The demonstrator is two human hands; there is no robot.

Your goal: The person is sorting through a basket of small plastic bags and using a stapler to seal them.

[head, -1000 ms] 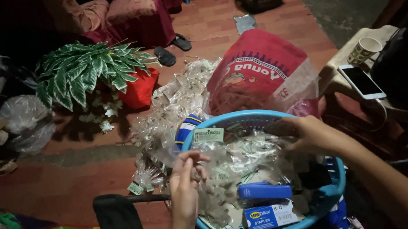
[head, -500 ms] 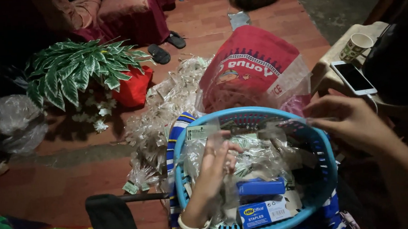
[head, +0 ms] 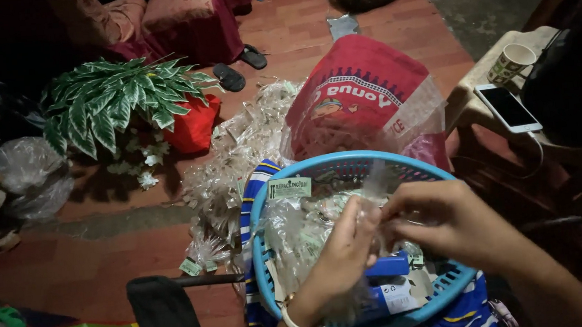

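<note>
Over a round blue plastic basket (head: 262,221) on the lap, the person's left hand (head: 343,253) and right hand (head: 441,222) meet, both pinching a small clear plastic packet (head: 375,181) between fingertips, held just above the basket's contents. Inside lie more clear packets with green paper labels (head: 289,188), a blue stapler (head: 389,266) and a small box of staples (head: 393,299). Just beyond the rim, a heap of finished-looking clear packets (head: 235,161) spills across the red tiled floor (head: 104,247), suggesting much is done while a good many in the basket remain. Behind stands a red printed sack (head: 355,96); to the left, a fake green leafy plant (head: 113,101); at far right, a white phone (head: 508,107) and a paper cup (head: 511,63).
</note>
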